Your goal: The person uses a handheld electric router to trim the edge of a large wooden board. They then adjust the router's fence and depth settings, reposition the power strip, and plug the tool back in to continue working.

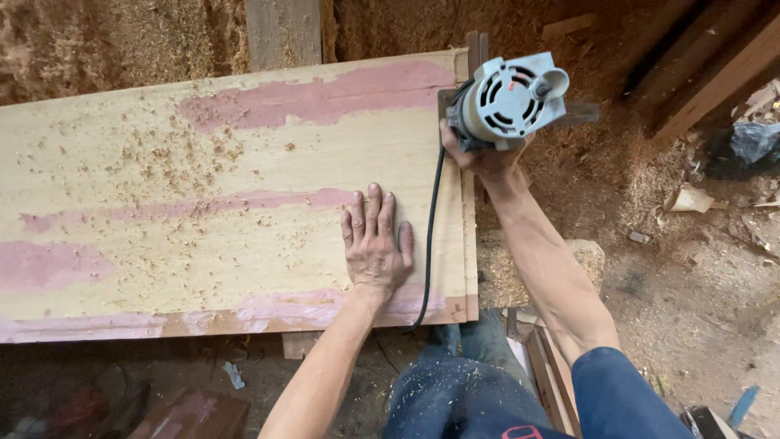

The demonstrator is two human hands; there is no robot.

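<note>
A large pale wooden panel [203,195] with pink streaks and scattered wood chips lies flat in front of me. My left hand [375,244] rests palm down on it near its right end, fingers spread. At the panel's right edge my right hand [486,158] grips a grey electric router [508,99], whose vented motor top faces the camera. The tool's black cord [431,236] runs down across the panel past my left hand.
Sawdust covers the ground all around. A wooden post [283,31] stands behind the panel, and planks [715,65] lean at the upper right. Scrap wood [187,415] lies below the panel, and my legs in blue trousers [455,390] are at the bottom.
</note>
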